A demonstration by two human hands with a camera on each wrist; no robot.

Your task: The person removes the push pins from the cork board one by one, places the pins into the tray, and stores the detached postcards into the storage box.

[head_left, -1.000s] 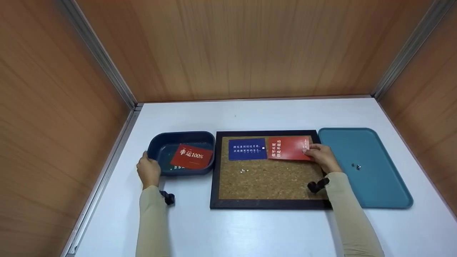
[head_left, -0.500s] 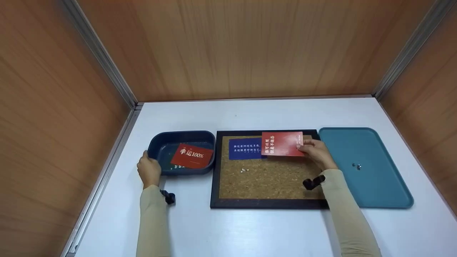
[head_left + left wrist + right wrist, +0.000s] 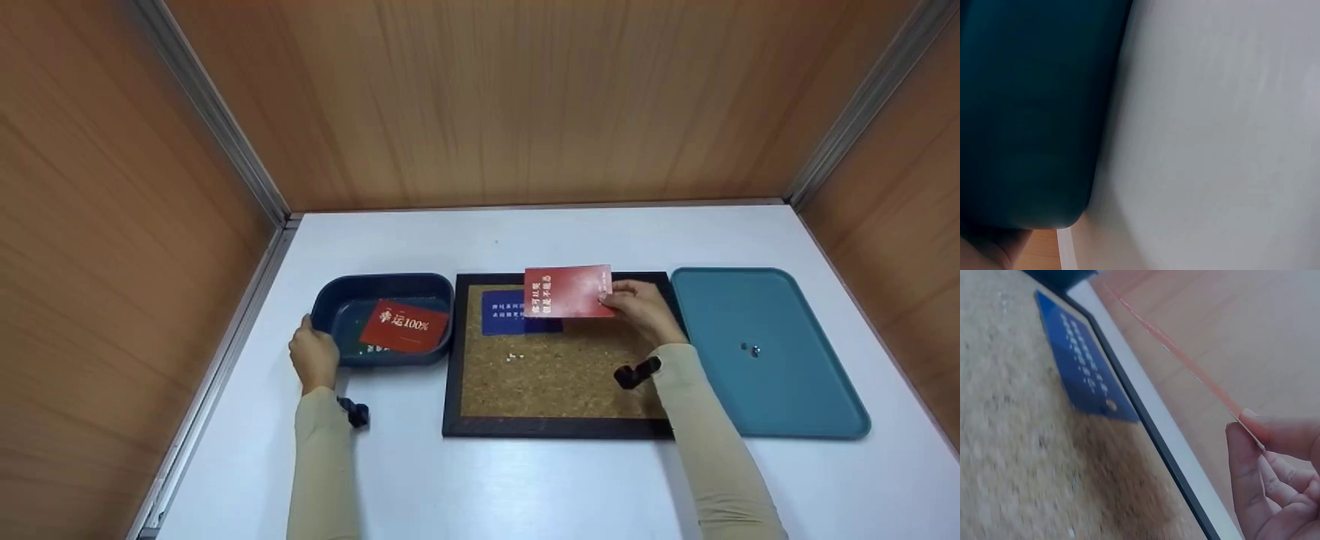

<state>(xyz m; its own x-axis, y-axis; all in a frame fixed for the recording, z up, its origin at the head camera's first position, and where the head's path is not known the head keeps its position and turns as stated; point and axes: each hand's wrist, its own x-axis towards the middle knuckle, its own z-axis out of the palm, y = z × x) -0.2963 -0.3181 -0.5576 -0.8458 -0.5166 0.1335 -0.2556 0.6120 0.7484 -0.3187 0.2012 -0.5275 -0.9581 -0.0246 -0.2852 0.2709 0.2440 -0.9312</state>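
Observation:
My right hand (image 3: 643, 309) pinches a red card (image 3: 571, 291) with white lettering by its right edge. The card is lifted over the cork board (image 3: 555, 382) and hides part of a blue card (image 3: 501, 313) lying on it. In the right wrist view the red card is seen almost edge-on between thumb and finger, apart from the board; a pin head shows near one end of the blue card (image 3: 1081, 365). My left hand (image 3: 313, 356) grips the left side of a dark blue basin (image 3: 390, 358). Inside the basin lies another red card (image 3: 405, 327), partly covering a green one.
A few small clear pins (image 3: 514, 357) lie on the cork. At the right, a teal tray (image 3: 795, 397) carries small metallic bits (image 3: 754, 350). Wood-grain panels (image 3: 480, 105) stand behind and at both sides of the white table (image 3: 420, 480).
My right hand has raised the red card off the cork board and carried it leftward, over the blue card. The left hand has stayed on the basin.

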